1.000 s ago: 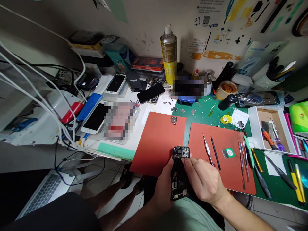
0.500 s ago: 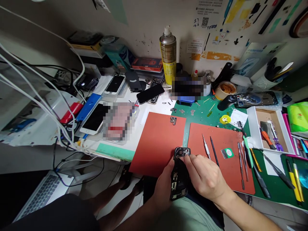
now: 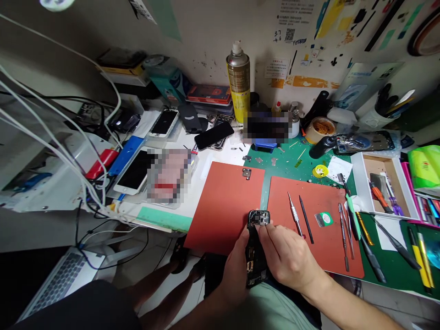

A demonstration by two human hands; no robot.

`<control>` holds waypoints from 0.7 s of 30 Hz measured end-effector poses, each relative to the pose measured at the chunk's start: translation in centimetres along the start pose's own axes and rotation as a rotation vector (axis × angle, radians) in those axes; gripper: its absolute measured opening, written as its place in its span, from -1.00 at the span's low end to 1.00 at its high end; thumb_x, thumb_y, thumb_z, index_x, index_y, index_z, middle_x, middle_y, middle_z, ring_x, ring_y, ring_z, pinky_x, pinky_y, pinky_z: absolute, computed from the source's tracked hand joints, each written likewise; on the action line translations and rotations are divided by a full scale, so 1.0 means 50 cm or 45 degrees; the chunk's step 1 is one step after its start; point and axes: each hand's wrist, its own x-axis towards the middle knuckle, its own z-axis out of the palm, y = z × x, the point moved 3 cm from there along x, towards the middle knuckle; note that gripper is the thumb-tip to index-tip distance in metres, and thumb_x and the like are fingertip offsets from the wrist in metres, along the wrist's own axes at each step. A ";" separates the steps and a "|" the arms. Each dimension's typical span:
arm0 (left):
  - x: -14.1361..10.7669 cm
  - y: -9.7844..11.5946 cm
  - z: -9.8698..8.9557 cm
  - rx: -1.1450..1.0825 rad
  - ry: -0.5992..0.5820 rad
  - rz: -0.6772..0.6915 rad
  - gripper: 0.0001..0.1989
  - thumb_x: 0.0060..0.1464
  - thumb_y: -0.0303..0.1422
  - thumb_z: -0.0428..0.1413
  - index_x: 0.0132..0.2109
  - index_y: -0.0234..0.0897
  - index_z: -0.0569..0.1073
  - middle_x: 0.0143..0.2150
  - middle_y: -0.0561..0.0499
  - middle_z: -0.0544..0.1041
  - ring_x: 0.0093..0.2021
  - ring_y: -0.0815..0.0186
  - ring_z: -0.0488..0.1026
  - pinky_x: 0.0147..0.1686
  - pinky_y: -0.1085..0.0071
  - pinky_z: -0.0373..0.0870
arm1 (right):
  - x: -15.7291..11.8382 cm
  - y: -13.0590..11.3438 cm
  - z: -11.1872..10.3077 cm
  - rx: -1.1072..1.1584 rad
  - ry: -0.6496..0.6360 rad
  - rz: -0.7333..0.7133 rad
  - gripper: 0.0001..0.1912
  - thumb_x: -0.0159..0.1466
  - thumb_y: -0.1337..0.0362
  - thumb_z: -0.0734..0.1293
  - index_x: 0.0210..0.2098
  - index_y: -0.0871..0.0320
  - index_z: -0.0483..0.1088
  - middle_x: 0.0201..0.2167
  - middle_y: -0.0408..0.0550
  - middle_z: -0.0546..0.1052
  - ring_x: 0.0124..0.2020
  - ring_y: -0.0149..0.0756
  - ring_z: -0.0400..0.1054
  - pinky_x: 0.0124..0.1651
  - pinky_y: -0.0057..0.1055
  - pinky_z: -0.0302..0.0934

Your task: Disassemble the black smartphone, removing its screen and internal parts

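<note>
An opened smartphone body (image 3: 252, 256), its inside parts showing, is held upright over my lap at the table's front edge. My left hand (image 3: 234, 261) is wrapped round its left side. The fingers of my right hand (image 3: 287, 252) are pinched together against the phone's upper inside, just below the camera parts (image 3: 264, 217). Whatever lies between those fingertips is hidden or too small to make out. Beyond the phone, a small metal camera module (image 3: 246, 173) lies on the left red mat (image 3: 223, 201).
On the right red mat (image 3: 323, 247) lie a metal pick (image 3: 294, 214), a black spudger (image 3: 305, 219) and tweezers (image 3: 349, 224). Phones, including a white one (image 3: 134, 172), are at the left. A spray can (image 3: 238, 82) stands at the back. White cables (image 3: 51, 123) hang on the left.
My right hand's fingertips have shifted slightly down and left on the phone, uncovering more of the camera parts. My left hand keeps its hold. The view has shifted slightly.
</note>
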 end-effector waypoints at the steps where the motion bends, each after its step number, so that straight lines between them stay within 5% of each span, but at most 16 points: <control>1: 0.000 -0.001 -0.002 -0.005 0.014 -0.006 -0.49 0.05 -0.09 0.48 0.03 -0.35 0.71 0.10 -0.14 0.71 0.34 -0.01 0.52 0.48 0.16 0.28 | -0.002 -0.004 0.002 -0.032 0.011 -0.019 -0.69 0.46 0.51 0.16 0.02 0.51 0.49 -0.34 0.16 0.54 -0.41 -0.17 0.26 -0.40 -0.21 0.20; 14: -0.004 0.012 0.016 0.136 0.026 0.010 -0.47 0.01 -0.01 0.48 -0.06 -0.36 0.69 -0.12 -0.11 0.73 0.16 -0.05 0.62 0.30 0.12 0.47 | -0.024 -0.016 0.008 0.026 0.121 0.047 -0.73 0.50 0.49 0.22 0.07 0.49 0.48 -0.35 0.18 0.60 -0.43 -0.19 0.35 -0.42 -0.22 0.20; 18: -0.004 0.053 0.013 0.324 0.046 0.085 -0.47 0.20 0.03 0.34 0.06 -0.35 0.65 -0.07 -0.16 0.74 0.09 -0.02 0.66 0.16 0.15 0.56 | -0.058 -0.024 -0.009 0.378 0.150 0.490 -0.81 0.49 0.49 0.31 0.05 0.29 0.50 -0.33 0.03 0.61 -0.38 -0.27 0.47 -0.29 -0.31 0.32; 21: 0.001 0.089 0.010 0.591 0.085 0.140 -0.38 0.26 0.10 0.24 0.19 -0.32 0.57 -0.06 -0.20 0.74 -0.01 -0.01 0.70 -0.01 0.16 0.63 | -0.088 -0.038 0.014 0.952 -0.090 1.077 -0.78 0.58 0.19 0.29 -0.10 0.16 0.51 -0.46 -0.10 0.56 -0.49 -0.35 0.44 -0.41 -0.41 0.25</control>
